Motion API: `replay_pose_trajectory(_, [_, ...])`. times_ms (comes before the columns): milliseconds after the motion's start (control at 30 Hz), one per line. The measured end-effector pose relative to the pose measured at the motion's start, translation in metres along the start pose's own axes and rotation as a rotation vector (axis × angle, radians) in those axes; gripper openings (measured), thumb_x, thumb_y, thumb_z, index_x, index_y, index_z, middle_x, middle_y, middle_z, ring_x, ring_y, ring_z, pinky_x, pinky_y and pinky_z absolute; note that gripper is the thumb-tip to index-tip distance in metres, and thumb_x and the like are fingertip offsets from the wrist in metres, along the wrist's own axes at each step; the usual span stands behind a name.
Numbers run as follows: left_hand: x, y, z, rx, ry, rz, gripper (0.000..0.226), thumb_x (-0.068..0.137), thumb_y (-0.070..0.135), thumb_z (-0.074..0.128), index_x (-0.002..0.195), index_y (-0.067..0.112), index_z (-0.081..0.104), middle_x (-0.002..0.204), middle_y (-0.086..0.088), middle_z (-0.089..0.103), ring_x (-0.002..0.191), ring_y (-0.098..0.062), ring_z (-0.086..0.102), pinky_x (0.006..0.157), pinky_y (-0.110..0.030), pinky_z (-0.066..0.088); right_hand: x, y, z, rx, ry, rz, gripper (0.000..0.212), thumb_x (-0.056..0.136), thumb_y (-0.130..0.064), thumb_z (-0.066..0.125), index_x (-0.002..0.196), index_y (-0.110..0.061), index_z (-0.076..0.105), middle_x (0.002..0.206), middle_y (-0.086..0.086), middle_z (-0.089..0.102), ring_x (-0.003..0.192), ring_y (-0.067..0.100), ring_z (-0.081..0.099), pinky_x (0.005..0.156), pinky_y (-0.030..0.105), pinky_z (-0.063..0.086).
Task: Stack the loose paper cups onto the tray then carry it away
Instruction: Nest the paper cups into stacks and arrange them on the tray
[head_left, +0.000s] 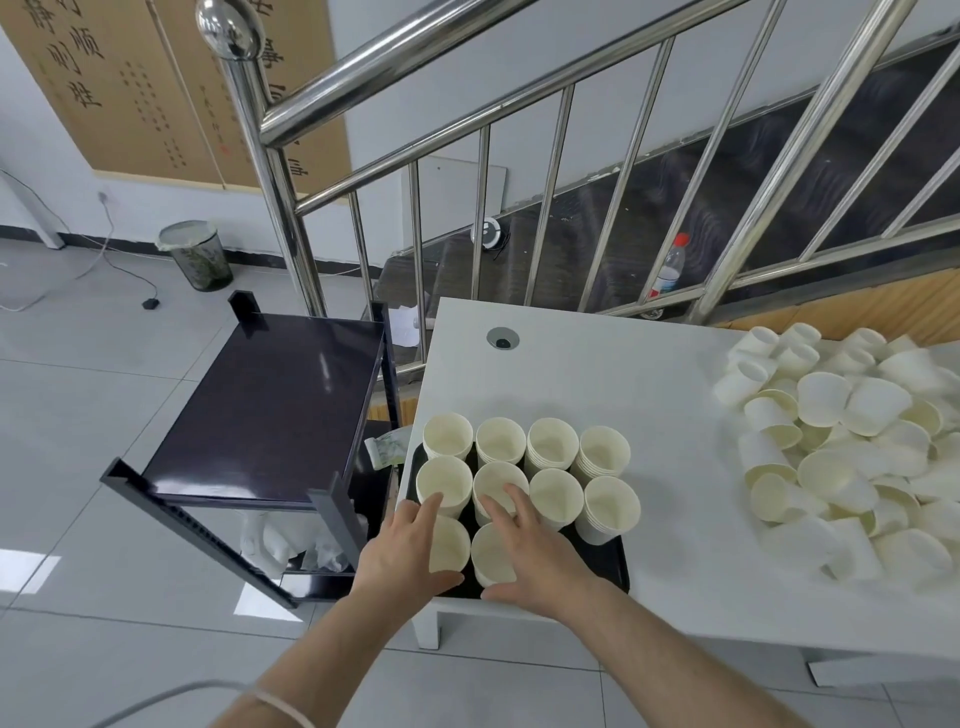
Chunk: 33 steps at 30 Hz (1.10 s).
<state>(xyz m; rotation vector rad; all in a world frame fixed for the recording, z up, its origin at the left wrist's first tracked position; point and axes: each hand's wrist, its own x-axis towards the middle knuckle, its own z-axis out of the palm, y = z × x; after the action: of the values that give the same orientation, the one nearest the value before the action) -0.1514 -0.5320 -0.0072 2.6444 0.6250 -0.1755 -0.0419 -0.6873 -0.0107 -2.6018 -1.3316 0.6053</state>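
A black tray sat at the near left corner of a white table, its front edge almost flush with the table's. Ten stacks of nested cups were seen upright on it in three rows, rims touching or nearly so; the front row held only two, so the tray's right front corner was left bare. The left hand was laid over the front left stack, fingers spread, thumb hooked in front of it at the tray's lip. The right hand was laid over the front and middle stacks beside it, fingers likewise spread, thumb low along the front edge. Neither hand was closed on anything; the flat pose suggested that the stacks were being steadied or squared, or the tray's edge sought for lifting (which of these could not be told). A heap of loose cups, tumbled on their sides, was left well apart at the table's right, so stacking was judged unfinished. Open tabletop lay between tray and heap. To the left a dark cart stood just beside the table, its top shelf free; a railing closed off the far side, and clear floor lay near.
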Motion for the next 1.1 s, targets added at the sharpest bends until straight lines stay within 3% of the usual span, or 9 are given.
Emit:
replay_pose_trajectory(200, [-0.003,0.016,-0.013,0.031,0.065,-0.030,0.086,0.078,0.059,0.064,0.145,0.029,0.018,0.127,0.005,0.039,0.118,-0.015,0.040,0.084,-0.027,0.048,-0.008,0.014,-0.011,-0.026,0.037,-0.018,0.103,0.073,-0.052,0.073,0.149,-0.032,0.007,0.156,0.002,-0.005,0.122,0.026,0.046,0.079,0.036,0.052])
replay_pose_trajectory(467, [0.004,0.088,-0.011,0.019,0.105,0.033,0.078,0.083,0.055,0.061,0.145,0.028,0.021,0.130,0.003,0.039,0.119,-0.015,0.040,0.083,-0.026,0.046,-0.052,0.052,-0.052,0.050,0.094,-0.052,0.091,0.079,-0.054,0.070,0.149,-0.032,0.017,0.156,-0.007,0.000,0.122,0.022,0.048,0.087,0.038,0.051])
replay_pose_trajectory(800, [0.026,0.219,0.033,0.015,0.074,0.167,0.063,0.088,0.042,0.055,0.142,0.026,0.028,0.136,0.002,0.038,0.124,-0.022,0.041,0.092,-0.034,0.044,-0.131,0.183,-0.087,0.021,0.167,0.129,0.078,0.088,-0.051,0.059,0.150,-0.027,0.018,0.154,-0.001,0.008,0.124,0.019,0.044,0.092,0.034,0.047])
replay_pose_trajectory(1100, [0.051,0.333,0.071,0.012,0.004,0.253,0.064,0.090,0.043,0.052,0.145,0.027,0.023,0.139,0.005,0.032,0.128,-0.015,0.036,0.089,-0.027,0.046,-0.184,0.297,-0.118,-0.044,0.189,0.292,0.081,0.088,-0.052,0.060,0.151,-0.027,0.016,0.155,0.000,0.010,0.131,0.020,0.040,0.090,0.034,0.050])
